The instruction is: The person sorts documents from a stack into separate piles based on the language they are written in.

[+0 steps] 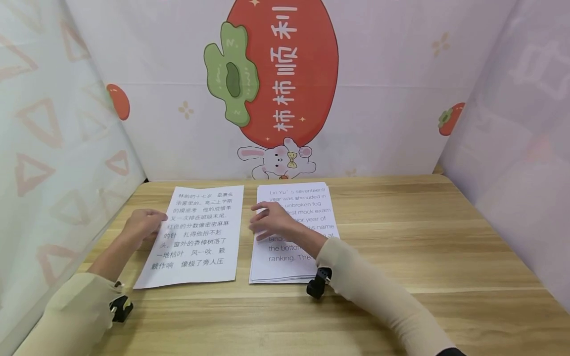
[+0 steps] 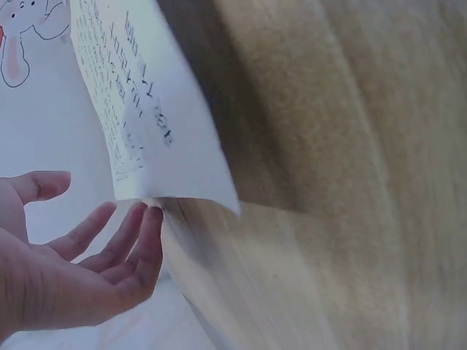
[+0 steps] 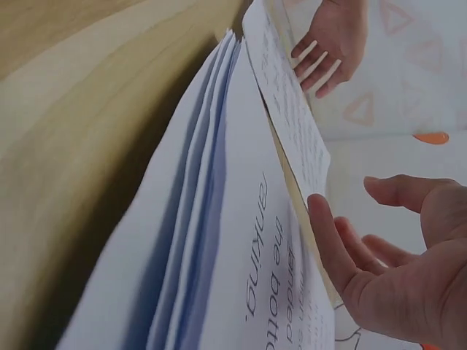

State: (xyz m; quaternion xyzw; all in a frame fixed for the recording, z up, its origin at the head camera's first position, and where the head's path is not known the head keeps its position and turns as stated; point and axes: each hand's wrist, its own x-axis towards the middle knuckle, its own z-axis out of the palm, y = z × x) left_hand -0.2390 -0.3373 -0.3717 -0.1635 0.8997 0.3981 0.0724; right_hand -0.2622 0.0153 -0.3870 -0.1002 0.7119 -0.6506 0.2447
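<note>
A sheet of paper (image 1: 200, 232) printed with Chinese characters lies on the left of the table. My left hand (image 1: 144, 225) is at its left edge, fingers loosely bent and thumb apart in the left wrist view; the fingertips are at the paper's edge, and I cannot tell if they touch. To the right lies a stack of paper sheets (image 1: 285, 272) whose top page bears English text. Over the stack's left side hovers my right hand (image 1: 278, 222), holding nothing, fingers spread and relaxed. In the right wrist view, the stack's several layered edges (image 3: 197, 168) show. The right hand hides part of the English text.
Both papers rest on a wood-grain table (image 1: 423, 257). Pale cloth walls enclose it at the back and sides, the back one printed with a large persimmon (image 1: 307, 74) and a rabbit (image 1: 280, 160). A strip of table separates the sheet from the stack.
</note>
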